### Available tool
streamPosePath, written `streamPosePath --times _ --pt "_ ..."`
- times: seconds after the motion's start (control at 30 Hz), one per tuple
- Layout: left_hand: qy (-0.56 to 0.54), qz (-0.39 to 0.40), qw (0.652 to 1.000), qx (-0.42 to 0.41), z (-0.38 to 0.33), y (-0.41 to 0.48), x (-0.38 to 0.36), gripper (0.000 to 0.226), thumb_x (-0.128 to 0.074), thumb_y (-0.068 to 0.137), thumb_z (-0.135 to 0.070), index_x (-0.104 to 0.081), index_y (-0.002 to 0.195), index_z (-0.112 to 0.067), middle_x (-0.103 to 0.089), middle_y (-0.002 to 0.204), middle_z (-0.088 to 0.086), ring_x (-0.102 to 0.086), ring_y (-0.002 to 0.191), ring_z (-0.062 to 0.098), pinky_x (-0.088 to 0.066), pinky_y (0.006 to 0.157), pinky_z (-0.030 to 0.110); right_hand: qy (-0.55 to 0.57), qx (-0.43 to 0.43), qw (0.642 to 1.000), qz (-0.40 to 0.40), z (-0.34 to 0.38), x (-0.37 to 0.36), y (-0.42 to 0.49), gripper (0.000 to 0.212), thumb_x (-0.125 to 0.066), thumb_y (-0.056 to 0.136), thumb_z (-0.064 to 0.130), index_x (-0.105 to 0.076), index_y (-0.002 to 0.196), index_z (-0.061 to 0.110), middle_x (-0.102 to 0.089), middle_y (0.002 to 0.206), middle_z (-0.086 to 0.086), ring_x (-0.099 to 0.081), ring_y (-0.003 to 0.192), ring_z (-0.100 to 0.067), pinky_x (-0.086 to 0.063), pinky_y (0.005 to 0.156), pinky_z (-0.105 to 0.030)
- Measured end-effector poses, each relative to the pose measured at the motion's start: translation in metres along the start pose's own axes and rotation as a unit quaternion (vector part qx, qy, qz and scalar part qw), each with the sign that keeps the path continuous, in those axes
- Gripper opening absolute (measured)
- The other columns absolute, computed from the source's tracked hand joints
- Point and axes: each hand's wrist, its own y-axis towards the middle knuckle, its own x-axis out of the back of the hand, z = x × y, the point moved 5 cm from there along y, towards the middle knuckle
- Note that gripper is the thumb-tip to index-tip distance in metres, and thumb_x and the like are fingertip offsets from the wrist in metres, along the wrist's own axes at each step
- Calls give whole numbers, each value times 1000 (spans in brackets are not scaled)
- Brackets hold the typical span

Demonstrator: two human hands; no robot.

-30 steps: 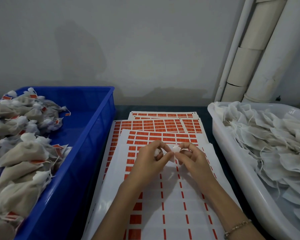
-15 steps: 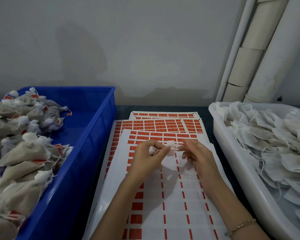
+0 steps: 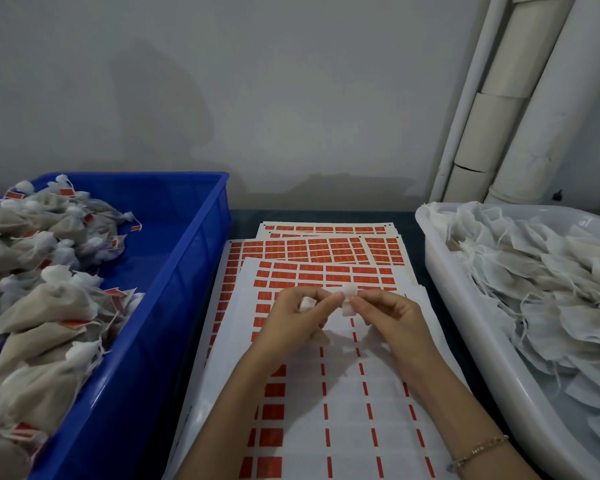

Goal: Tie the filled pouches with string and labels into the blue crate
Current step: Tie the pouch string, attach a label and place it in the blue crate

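- Your left hand [image 3: 298, 317] and right hand [image 3: 388, 317] both pinch one small white label [image 3: 349, 299] at the fingertips. It sits just above the label sheets [image 3: 326, 251] on the bench [image 3: 243, 220], and no pouch is in hand.
- The label is likely thin, light and tacky, so keep to its edges.
- The filled pouches [image 3: 534, 289] in the white tub [image 3: 465, 323] look soft and limp — gather each at the neck.
- Count: one blue crate [image 3: 194, 271], one tub, at least three overlapping sheets. The tied pouches [image 3: 42, 306] are too many to count.

Label sheets [image 3: 329, 258] between crate [image 3: 194, 271] and tub [image 3: 440, 271]

The rectangular blue plastic crate [image 3: 174, 306] looks glossy, the beige filled cloth pouches [image 3: 39, 306] matt, and the white paper label sheets [image 3: 361, 393] smooth.
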Motion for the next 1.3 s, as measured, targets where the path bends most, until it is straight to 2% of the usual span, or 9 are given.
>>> streamPosePath --times 0.13,0.27,0.33,0.4,0.5,0.63,0.73,1.1,1.3 --pt "13 4 1000 9 1 0 1 12 -69 84 -29 -68 75 -36 -64 65 -24 -63 68 -2 -47 52 10 4 -8 1000 11 0 -1 0 15 -70 70 38 -72 84 34 -69 89 27 -63 87 7 -47 69 -15" --pt "2 -11 1000 9 -1 0 1 14 -70 84 -27 -69 73 -36 -65 67 -22 -63 69 4 -47 53 11 23 -12 999 25 0 -3 2 18 -65 69 48 -72 84 41 -71 87 15 -66 83 -13 -49 75 -21" --pt "5 -20 1000 13 -1 0 1 15 -71 83 -27 -69 71 -37 -65 69 -21 -63 71 9 -47 53 11 42 -13 999 20 0 -2 3 25 -62 70 53 -72 86 36 -71 84 4 -62 78 -16 -49 76 -25" --pt "15 -23 1000 16 0 1 0 15 -71 83 -27 -69 71 -36 -65 71 -21 -62 73 10 -46 54 11 51 -14 999 8 -2 1 5 21 -65 75 46 -73 87 30 -71 86 2 -61 80 -18 -50 78 -27" --pt "33 -17 999 20 2 1 -2 12 -71 83 -27 -70 73 -35 -66 78 -18 -63 76 12 -47 54 10 26 -9 1000 -11 -4 3 6 9 -68 82 27 -72 90 27 -72 88 12 -64 87 -17 -51 82 -27" --pt "17 -5 999 37 5 0 -1 11 -70 84 -28 -72 73 -33 -66 69 -15 -62 66 8 -47 54 10 -10 10 1000 -6 -2 3 4 10 -67 84 28 -69 94 28 -69 92 23 -63 89 4 -49 78 -17" --pt "-2 0 998 56 9 0 0 9 -68 85 -29 -72 77 -29 -64 64 -7 -59 58 7 -48 54 10 -53 36 998 3 -2 2 4 7 -64 88 26 -66 94 30 -66 92 29 -60 91 10 -49 70 -8" --pt "8 -19 990 142 21 4 2 17 -67 84 -38 -70 73 -26 -59 49 -13 -56 44 0 -43 46 9 -148 131 980 11 7 -5 2 11 -62 89 24 -65 89 35 -65 93 27 -60 94 1 -47 72 -6" --pt "-67 -24 976 208 25 5 2 19 -66 86 -32 -69 76 -16 -59 48 -7 -54 44 7 -44 50 18 -174 164 971 -4 13 -5 -3 13 -64 85 28 -64 86 40 -62 92 36 -57 96 5 -43 73 -1"
